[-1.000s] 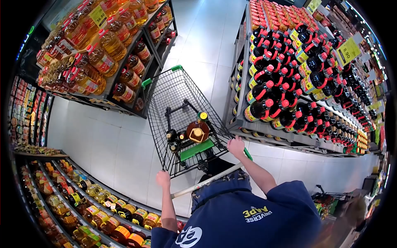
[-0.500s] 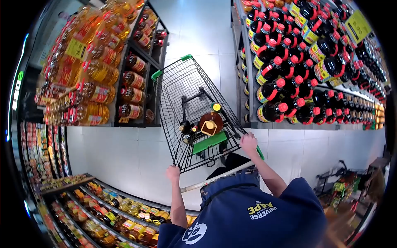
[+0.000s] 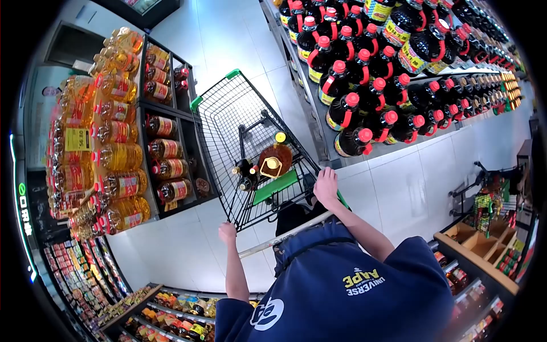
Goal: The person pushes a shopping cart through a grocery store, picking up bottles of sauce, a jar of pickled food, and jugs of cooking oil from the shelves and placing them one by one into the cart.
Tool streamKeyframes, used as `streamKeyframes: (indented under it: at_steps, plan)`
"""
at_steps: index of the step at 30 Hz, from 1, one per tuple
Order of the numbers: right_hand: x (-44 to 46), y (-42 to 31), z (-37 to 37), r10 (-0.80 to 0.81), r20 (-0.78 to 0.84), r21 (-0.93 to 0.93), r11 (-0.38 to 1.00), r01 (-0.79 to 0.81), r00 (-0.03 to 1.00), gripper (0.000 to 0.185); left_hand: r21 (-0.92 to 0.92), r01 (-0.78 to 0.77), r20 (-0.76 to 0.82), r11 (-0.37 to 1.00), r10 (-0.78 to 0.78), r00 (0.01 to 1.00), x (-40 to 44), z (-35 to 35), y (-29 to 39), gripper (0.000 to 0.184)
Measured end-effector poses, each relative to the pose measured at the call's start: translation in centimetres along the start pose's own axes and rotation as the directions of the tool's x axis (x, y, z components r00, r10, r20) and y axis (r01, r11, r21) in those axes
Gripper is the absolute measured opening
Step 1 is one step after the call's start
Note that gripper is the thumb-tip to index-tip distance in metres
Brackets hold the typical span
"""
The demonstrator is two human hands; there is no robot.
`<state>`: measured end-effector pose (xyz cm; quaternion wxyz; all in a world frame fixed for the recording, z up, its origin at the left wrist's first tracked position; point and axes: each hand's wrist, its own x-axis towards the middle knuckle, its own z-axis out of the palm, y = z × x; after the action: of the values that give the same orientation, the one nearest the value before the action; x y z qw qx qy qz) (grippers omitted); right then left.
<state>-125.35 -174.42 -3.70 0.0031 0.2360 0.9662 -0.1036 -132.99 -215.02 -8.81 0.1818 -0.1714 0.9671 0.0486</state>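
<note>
A black wire shopping cart (image 3: pixel 250 102) with green corner pieces stands in front of me, angled to the upper left. My left hand (image 3: pixel 227 232) is closed at its near left corner. Farther right, my right hand (image 3: pixel 326 185) wraps over the near right corner, fingers bent. Inside the cart lie a large jug of brown liquid (image 3: pixel 283 155) with a pale handle, a yellow cap (image 3: pixel 280 137) beside it, and several small dark bottles (image 3: pixel 245 171). A green flap (image 3: pixel 276 187) sits at the cart's near end. A pale bar (image 3: pixel 285 235) crosses before my waist.
At left, bottles of golden oil (image 3: pixel 122 157) are stacked beside a dark shelf unit (image 3: pixel 170 122). Close on the right, a display holds many dark red-capped bottles (image 3: pixel 364 114). Low shelves (image 3: pixel 188 308) lie behind me; wooden bins (image 3: pixel 481 245) stand at right. White floor tiles (image 3: pixel 171 245) run between.
The view has turned, with the oil display shifting left and tilting. The red-capped bottles now appear nearer the cart. Both hands keep their hold, and the cart's contents look unmoved.
</note>
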Motion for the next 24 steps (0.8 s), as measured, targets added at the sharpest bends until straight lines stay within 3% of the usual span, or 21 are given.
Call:
streamKeyframes:
  at_steps: [8,11,17,24]
  plan:
    - [1.0,-0.8,-0.7,-0.001,-0.077,-0.030,1.000,-0.002,0.997,0.031,0.025,-0.076,-0.013,0.997,0.077,0.997,3.6,-2.4,2.7,0.031]
    - [1.5,-0.9,-0.8,-0.022,-0.064,-0.052,0.998,0.019,0.998,0.029,0.098,-0.184,0.017,0.978,0.183,0.983,4.0,-4.3,4.3,0.031]
    - [2.3,-1.6,-0.6,-0.021,-0.108,-0.045,0.999,0.016,0.994,0.023,0.048,-0.128,-0.102,0.991,0.133,0.986,7.8,-3.6,5.8,0.031]
    - [2.7,-1.7,1.0,-0.022,-0.166,-0.061,0.998,0.012,0.986,0.013,0.099,-0.262,-0.143,0.960,0.274,0.951,10.4,-4.3,7.1,0.031]
